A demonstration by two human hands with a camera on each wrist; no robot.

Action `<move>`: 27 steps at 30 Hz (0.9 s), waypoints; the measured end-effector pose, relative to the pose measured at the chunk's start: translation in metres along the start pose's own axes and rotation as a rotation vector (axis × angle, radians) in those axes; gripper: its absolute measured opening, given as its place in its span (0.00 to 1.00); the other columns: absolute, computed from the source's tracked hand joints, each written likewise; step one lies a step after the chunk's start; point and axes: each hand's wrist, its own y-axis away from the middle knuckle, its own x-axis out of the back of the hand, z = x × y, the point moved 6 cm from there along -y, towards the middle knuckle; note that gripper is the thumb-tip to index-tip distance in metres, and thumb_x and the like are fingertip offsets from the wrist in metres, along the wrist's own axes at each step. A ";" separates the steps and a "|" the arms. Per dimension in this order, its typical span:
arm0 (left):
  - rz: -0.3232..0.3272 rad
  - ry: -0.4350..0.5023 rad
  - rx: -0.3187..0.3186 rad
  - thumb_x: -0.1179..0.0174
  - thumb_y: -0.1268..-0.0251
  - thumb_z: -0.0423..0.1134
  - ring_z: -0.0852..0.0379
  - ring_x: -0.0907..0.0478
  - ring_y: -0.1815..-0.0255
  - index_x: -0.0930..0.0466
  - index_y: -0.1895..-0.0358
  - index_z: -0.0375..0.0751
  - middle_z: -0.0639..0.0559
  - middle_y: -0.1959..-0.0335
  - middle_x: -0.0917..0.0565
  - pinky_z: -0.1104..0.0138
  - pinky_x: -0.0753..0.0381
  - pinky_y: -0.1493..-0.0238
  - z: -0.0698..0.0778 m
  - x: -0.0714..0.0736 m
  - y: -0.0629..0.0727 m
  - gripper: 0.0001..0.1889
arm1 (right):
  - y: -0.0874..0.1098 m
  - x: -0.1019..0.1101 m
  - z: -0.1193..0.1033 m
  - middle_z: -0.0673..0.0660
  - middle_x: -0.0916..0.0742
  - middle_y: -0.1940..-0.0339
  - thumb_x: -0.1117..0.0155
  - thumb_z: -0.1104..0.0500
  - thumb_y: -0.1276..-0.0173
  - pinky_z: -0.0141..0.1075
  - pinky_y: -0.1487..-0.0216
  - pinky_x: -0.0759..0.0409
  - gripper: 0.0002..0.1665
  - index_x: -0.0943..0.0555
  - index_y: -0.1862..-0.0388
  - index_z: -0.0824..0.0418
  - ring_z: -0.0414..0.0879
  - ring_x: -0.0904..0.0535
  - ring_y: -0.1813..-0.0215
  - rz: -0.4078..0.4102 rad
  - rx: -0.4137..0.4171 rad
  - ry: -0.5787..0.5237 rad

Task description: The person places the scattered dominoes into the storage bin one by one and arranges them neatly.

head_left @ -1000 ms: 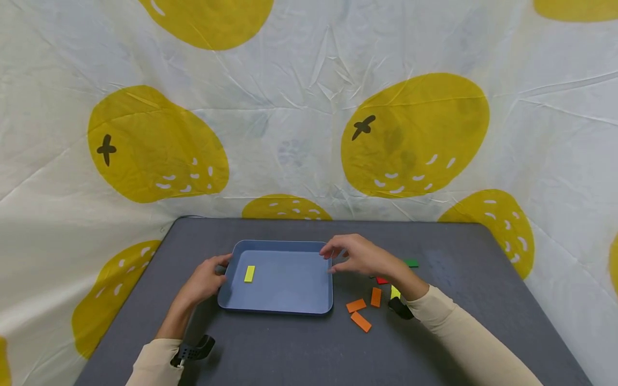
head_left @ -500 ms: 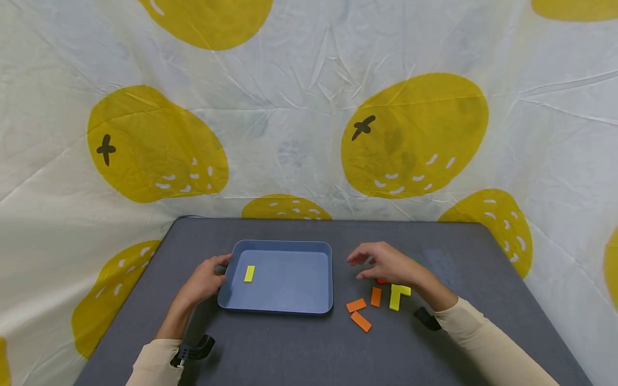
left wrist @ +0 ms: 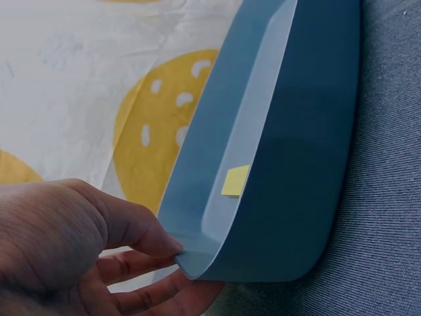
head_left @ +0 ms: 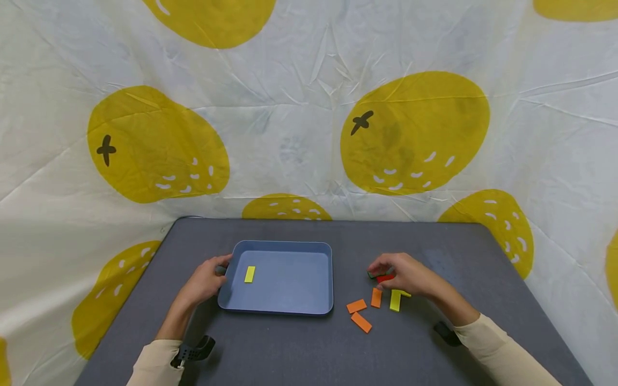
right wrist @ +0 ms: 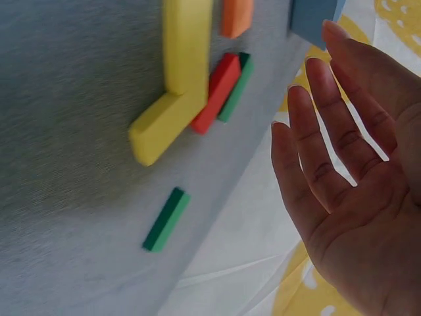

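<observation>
My left hand (head_left: 206, 279) holds the blue tray (head_left: 289, 284) by its left side, thumb at the rim and fingers on the outer wall in the left wrist view. One yellow block (head_left: 249, 274) lies flat inside the tray. Over the blocks on the right, my right hand (head_left: 405, 273) hovers with fingers loosely bent and apart. Under its fingertips in the head view are a red block (head_left: 385, 278) and a green block (head_left: 370, 275), side by side. In the right wrist view the palm shows bare, with nothing between the fingers.
Several orange blocks (head_left: 357, 306) lie between the tray and my right hand. Two yellow blocks (head_left: 395, 301) meet at an angle nearby. Another green block (right wrist: 166, 220) lies apart from the rest. A lemon-print cloth (head_left: 289, 150) hangs behind the grey table (head_left: 270, 354).
My right hand has moved from the tray's right rim rightward and down to the red and green blocks. The left hand and tray have stayed in place.
</observation>
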 end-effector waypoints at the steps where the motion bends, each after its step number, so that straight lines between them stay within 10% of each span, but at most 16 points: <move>1: 0.002 -0.004 -0.003 0.47 0.38 0.21 0.51 0.24 0.68 0.34 0.26 0.29 0.29 0.39 0.25 0.62 0.26 0.76 0.000 0.000 0.000 0.33 | 0.002 0.000 0.001 0.64 0.12 0.51 0.26 0.65 0.38 0.52 0.49 0.17 0.21 0.17 0.47 0.68 0.62 0.15 0.49 -0.004 -0.002 -0.007; 27: -0.017 0.037 -0.021 0.48 0.37 0.20 0.53 0.25 0.73 0.36 0.25 0.29 0.29 0.38 0.25 0.62 0.24 0.77 -0.001 0.002 0.002 0.34 | 0.049 -0.007 0.020 0.45 0.12 0.58 0.17 0.51 0.48 0.38 0.58 0.19 0.22 0.13 0.55 0.53 0.45 0.17 0.57 0.018 -0.143 0.228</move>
